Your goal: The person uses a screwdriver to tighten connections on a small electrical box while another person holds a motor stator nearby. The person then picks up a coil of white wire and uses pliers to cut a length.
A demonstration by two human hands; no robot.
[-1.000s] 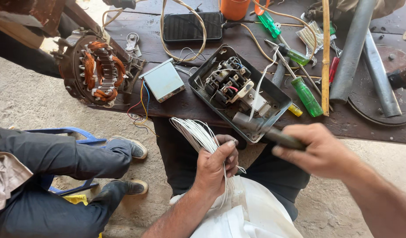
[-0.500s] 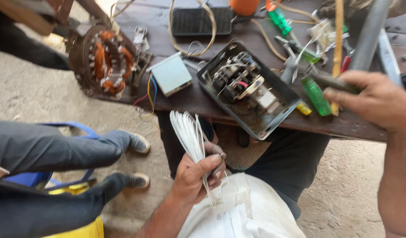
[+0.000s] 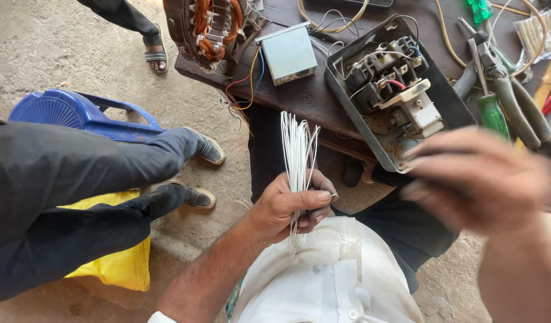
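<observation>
Bare concrete floor, gritty, under a dark brown counter crowded with electrical parts. A second person sits to my left: dark trouser legs, dark shoes, a blue plastic stool behind them, a yellow bag under the knee.

On the counter I note an open grey switch box with its contactor and loose leads showing, a motor stator with copper windings at the far edge, a small pale metal box between them. Pliers and a green-handled screwdriver lie to the right.

My left hand is closed around a bundle of thin white strips, held upright just off the counter's near edge, above my lap. My right hand is blurred, fingers curled near the switch box; I cannot tell whether it holds anything.
</observation>
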